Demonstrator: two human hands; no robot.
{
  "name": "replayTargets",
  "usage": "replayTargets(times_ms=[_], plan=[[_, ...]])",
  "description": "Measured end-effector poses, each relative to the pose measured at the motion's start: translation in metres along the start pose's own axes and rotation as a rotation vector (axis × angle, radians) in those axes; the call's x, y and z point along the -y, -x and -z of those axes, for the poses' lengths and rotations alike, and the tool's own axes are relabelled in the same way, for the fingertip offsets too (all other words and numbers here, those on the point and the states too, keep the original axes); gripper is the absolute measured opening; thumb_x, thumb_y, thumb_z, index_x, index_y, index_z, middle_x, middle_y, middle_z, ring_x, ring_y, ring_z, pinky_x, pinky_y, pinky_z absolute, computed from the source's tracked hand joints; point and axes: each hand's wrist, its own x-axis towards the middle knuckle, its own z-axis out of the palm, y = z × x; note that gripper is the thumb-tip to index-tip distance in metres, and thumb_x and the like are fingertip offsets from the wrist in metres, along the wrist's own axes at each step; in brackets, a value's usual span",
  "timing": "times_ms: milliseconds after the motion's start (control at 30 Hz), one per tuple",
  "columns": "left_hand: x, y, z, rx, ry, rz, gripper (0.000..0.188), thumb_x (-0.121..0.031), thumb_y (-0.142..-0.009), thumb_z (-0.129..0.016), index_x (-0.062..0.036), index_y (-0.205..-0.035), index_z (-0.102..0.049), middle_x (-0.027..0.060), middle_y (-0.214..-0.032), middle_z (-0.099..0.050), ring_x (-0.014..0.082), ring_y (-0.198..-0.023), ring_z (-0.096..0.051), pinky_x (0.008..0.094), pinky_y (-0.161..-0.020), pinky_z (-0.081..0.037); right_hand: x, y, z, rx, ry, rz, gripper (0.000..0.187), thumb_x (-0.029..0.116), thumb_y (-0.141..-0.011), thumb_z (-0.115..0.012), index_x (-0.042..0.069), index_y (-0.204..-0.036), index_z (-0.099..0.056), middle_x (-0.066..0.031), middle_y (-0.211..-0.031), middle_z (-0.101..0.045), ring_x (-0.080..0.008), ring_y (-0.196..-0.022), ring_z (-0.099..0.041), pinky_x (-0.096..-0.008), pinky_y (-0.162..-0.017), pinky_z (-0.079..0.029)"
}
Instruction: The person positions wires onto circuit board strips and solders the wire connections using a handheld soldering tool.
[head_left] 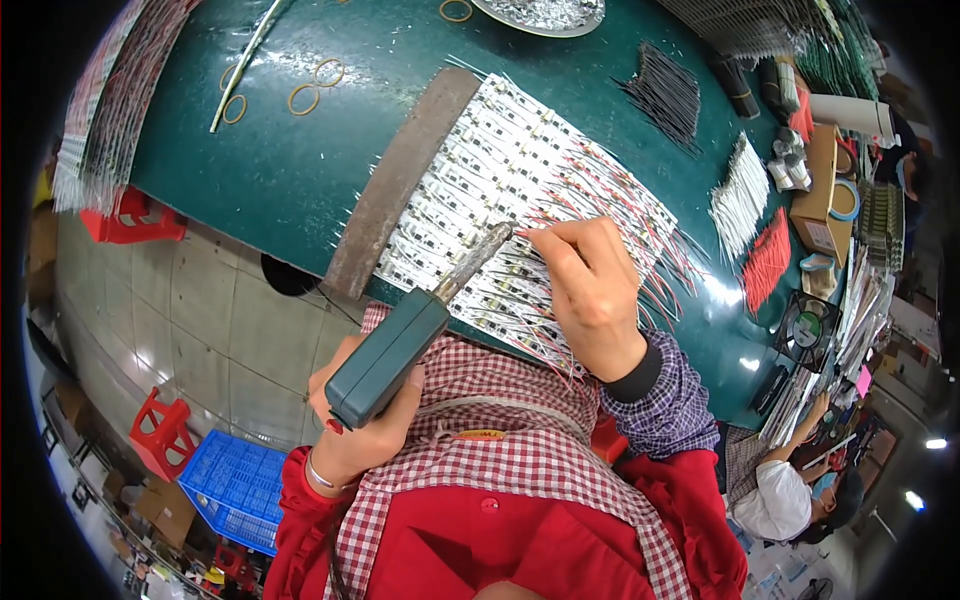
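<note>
My left hand (390, 425) is wrapped round the dark green handle of a soldering iron (392, 352). Its metal tip points up and to the right, over a panel of small white circuit boards (490, 170). Just right of that tip, my right hand (597, 290) pinches a thin red wire, whose end nearly meets the iron. Rows of red and dark wires (610, 195) trail from the right part of the panel. A flat brown bar (405, 185) lies along the panel's left edge.
Bundles of black wires (665, 95), white wires (740, 185) and red wires (767, 262) lie right on the green table (270, 170). Rubber bands (303, 99) lie left; a metal dish (545, 18) stands at the back. A blue crate (235, 485) is on the floor. Another person (790, 495) works at right.
</note>
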Motion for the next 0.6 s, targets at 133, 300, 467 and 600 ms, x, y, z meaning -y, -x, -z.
replayTargets(times_ms=[133,300,467,600], plan=[[-0.002,0.000,0.000,0.016,-0.038,-0.025,0.023,0.004,-0.075,-0.073,0.0046,-0.097,-0.070,0.0134,-0.090,-0.067,0.0208,-0.066,-0.065,0.0288,-0.059,-0.050,0.001,0.002,0.000,0.003,0.017,-0.001,0.031,-0.011,-0.069,-0.065,-0.002,-0.099,-0.067,-0.0108,-0.089,-0.060,-0.0254,-0.078,-0.057,-0.0347,-0.060,-0.049],[0.000,0.003,0.000,0.032,-0.062,-0.030,0.024,0.004,-0.075,-0.073,0.0047,-0.098,-0.070,0.0140,-0.089,-0.066,0.0214,-0.067,-0.065,0.0290,-0.059,-0.050,0.002,0.001,0.001,0.005,0.022,-0.003,0.031,-0.011,-0.069,-0.065,-0.002,-0.099,-0.067,-0.0110,-0.090,-0.060,-0.0256,-0.079,-0.057,-0.0349,-0.060,-0.050],[0.005,0.011,0.001,-0.013,0.016,0.056,0.025,0.003,-0.073,-0.074,0.0059,-0.098,-0.070,0.0161,-0.088,-0.066,0.0242,-0.068,-0.066,0.0307,-0.059,-0.052,0.002,0.000,0.002,0.015,0.015,-0.002,0.033,-0.011,-0.069,-0.064,-0.002,-0.101,-0.066,-0.0113,-0.091,-0.059,-0.0259,-0.080,-0.058,-0.0351,-0.061,-0.050],[0.003,0.013,0.003,-0.017,-0.010,0.069,0.025,0.003,-0.073,-0.074,0.0060,-0.098,-0.070,0.0164,-0.088,-0.067,0.0248,-0.067,-0.066,0.0311,-0.059,-0.052,0.001,0.000,0.001,0.014,0.015,-0.002,0.033,-0.011,-0.069,-0.064,-0.002,-0.101,-0.066,-0.0113,-0.091,-0.059,-0.0262,-0.080,-0.057,-0.0353,-0.061,-0.050]])
